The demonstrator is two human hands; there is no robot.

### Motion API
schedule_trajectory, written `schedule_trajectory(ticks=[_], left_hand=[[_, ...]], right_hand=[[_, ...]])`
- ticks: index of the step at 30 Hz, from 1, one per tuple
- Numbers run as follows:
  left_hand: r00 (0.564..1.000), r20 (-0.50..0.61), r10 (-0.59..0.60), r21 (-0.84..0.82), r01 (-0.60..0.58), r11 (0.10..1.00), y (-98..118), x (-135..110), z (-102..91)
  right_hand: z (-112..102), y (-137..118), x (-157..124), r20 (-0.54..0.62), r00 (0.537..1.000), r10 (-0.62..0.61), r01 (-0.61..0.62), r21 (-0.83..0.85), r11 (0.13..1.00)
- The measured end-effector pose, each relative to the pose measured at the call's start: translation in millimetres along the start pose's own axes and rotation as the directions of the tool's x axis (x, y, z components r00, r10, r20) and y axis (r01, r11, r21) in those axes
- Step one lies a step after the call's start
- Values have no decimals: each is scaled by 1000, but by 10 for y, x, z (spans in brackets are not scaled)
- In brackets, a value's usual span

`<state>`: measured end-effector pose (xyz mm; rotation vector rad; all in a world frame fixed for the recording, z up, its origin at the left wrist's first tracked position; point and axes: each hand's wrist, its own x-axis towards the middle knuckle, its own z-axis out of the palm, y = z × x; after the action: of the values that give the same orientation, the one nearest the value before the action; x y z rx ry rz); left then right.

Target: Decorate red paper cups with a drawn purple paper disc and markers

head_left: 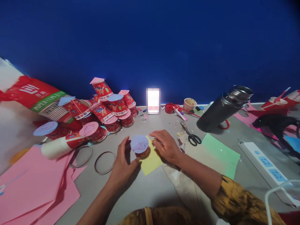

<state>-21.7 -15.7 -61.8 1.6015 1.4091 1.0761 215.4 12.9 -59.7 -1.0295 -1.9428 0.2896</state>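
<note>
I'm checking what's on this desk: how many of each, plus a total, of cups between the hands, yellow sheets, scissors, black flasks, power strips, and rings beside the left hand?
Cup between left hand and right hand: 1
Yellow sheet: 1
Scissors: 1
Black flask: 1
Power strip: 1
Rings beside the left hand: 2
Total: 7

The disc (140,143) is matt paper, the cup (142,154) smooth paper; the desk (154,184) looks smooth and matt, the flask neck (238,93) glossy metal, the bag (42,93) shiny plastic.

Cup (141,147) in way, free table (153,123) beyond
</note>
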Motion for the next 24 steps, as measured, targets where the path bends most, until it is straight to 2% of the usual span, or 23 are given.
schedule_trajectory(ticks=[2,4,7,11,17,24], left_hand=[[999,-7,45,-13,-45,999,-24,-55,-91],[988,-52,144,87,-140,986,-16,-81,-140],[956,-67,286,261,-259,930,-1,-59,-122],[915,-26,404,379,-364,850,-34,12,-54],[891,-3,453,417,-411,811,-32,115,-62],[901,19,433,402,-403,822,-50,166,-58]], right_hand=[[-25,-38,29,8,1000,-8,8,-25,1000],[-25,-79,58,53,998,-22,25,-54,998],[27,-120,74,132,991,-28,41,-98,994],[107,-128,56,175,985,-5,28,-130,991],[129,-128,69,186,982,-10,33,-122,992],[152,-123,71,207,978,-2,33,-145,989]])
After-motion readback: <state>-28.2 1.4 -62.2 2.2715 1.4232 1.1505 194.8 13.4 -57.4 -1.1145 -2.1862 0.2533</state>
